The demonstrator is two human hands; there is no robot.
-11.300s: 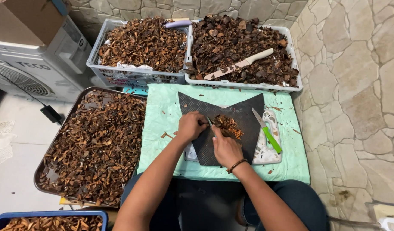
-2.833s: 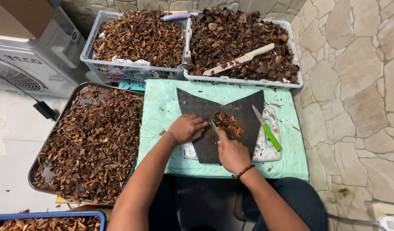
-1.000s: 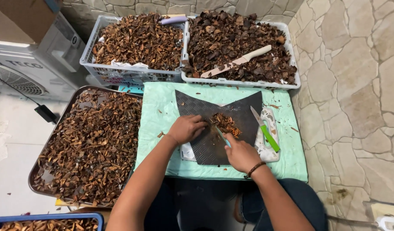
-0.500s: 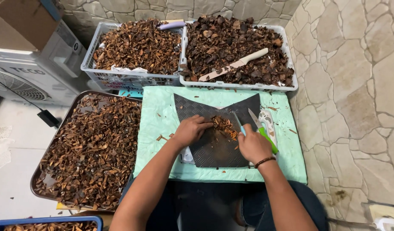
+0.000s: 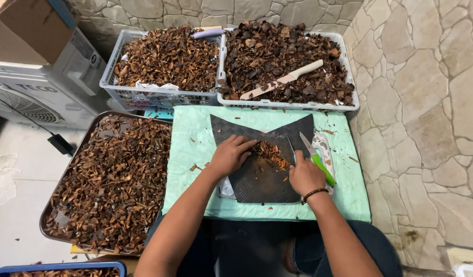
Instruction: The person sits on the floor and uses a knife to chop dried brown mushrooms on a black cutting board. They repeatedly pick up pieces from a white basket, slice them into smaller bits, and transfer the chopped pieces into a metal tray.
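My left hand [image 5: 230, 155] lies flat on a black rubber mat [image 5: 257, 179], its fingertips touching a small heap of brown cut pieces [image 5: 271, 154]. At the mat's right edge, my right hand [image 5: 304, 175] is closed around a small knife [image 5: 292, 147] whose thin blade points away from me. A green-handled knife [image 5: 321, 168] lies just right of that hand on a white board [image 5: 326, 149]. The mat rests on a mint-green cloth [image 5: 192, 154].
Two white baskets [image 5: 144, 95] [image 5: 287, 105] of dried brown pieces stand at the back, and a cream-handled knife [image 5: 285, 79] lies in the right one. A large metal tray [image 5: 59, 184] of pieces sits at the left. A blue crate [image 5: 56, 266] and a white appliance [image 5: 36, 95] are also at the left.
My right hand has moved right, from the heap in the mat's middle to the mat's right edge beside the green-handled knife. My left hand stays by the heap.
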